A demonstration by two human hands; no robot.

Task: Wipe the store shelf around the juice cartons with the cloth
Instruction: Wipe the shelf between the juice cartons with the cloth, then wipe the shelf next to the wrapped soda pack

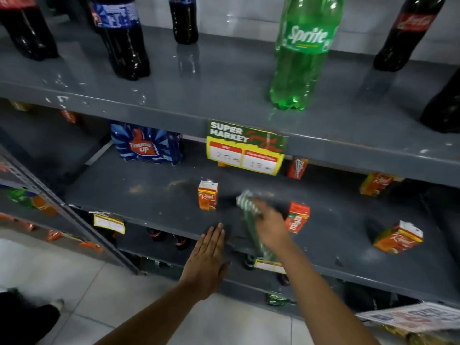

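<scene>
Nearest, the left hand (207,255) lies flat and spread, fingers together, against the front edge of the middle shelf (154,202), gripping nothing. Just right of it the right hand (270,226) is clenched around the green-and-white striped cloth (249,210). The cloth's long axis runs from its bunched top end on the shelf, pointing up and left, down over the shelf's front lip, where the loose tail hangs; motion blur hides its finer folds.

The cloth sits between two upright small cartons: a Real juice carton (208,195) to its left, apart from it, and a red Maaza carton (297,217) just beside the right hand. Farther right a second Real carton (398,239) stands tilted near the front edge. Deeper on the same shelf stand a third Real carton (377,183), a red carton (297,168) and a Thums Up bottle pack (146,144).

A price tag (246,148) hangs from the upper shelf, which carries a Sprite bottle (302,53) among dark cola bottles (122,36).
</scene>
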